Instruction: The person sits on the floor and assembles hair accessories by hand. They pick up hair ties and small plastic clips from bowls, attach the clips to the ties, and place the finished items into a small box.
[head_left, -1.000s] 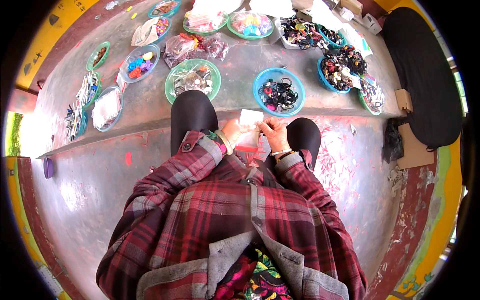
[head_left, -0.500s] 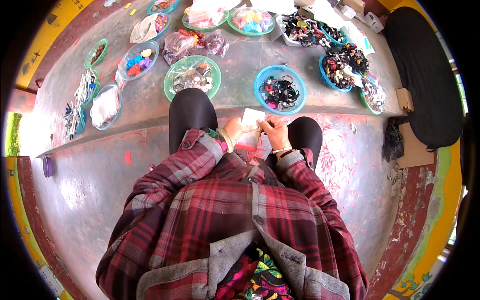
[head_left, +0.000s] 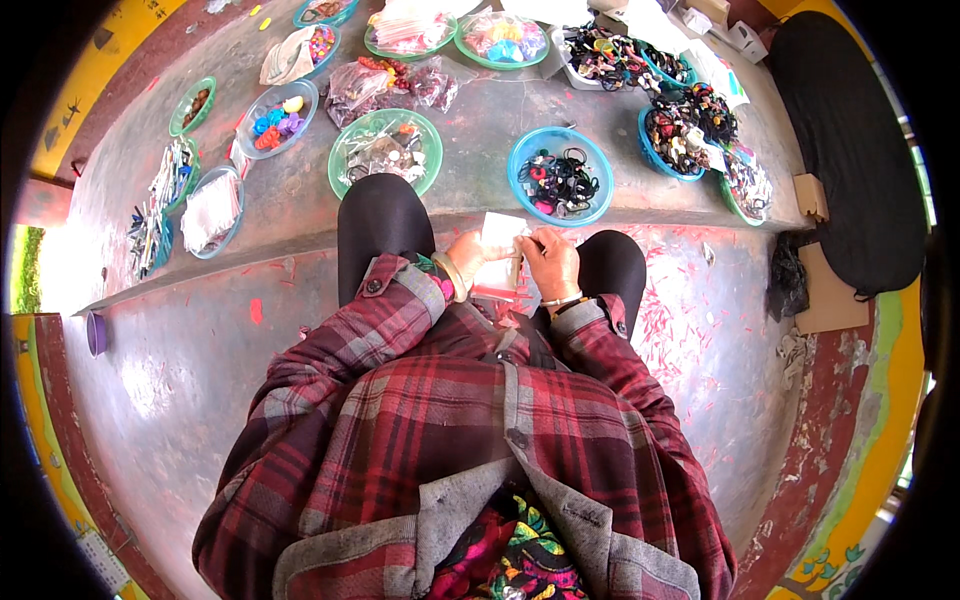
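Note:
Between my knees, my left hand (head_left: 471,257) grips a flat white card-like piece (head_left: 500,226) by its left side. The piece stands roughly upright, and its lower part looks paler, with red at the bottom end. My right hand (head_left: 552,263) is closed at its right edge, thumb and fingertips pinched together on it. Whether a smaller item sits in that pinch I cannot make out. Just beyond my hands, on the raised ledge, stand a blue basin (head_left: 517,178) of dark hair ties and a green basin (head_left: 338,168) of mixed small pieces.
More basins and trays stand on the concrete ledge (head_left: 470,118), among them one of coloured pieces (head_left: 250,108) and a blue basket (head_left: 655,160). Red scraps (head_left: 670,318) litter the floor on the right. A black bag (head_left: 788,278) lies by a cardboard sheet (head_left: 830,295); a purple cup (head_left: 96,334) stands left.
My right hand has shifted slightly up at the white piece's edge, its fingers more curled. The piece has risen a little. My left hand keeps its grip.

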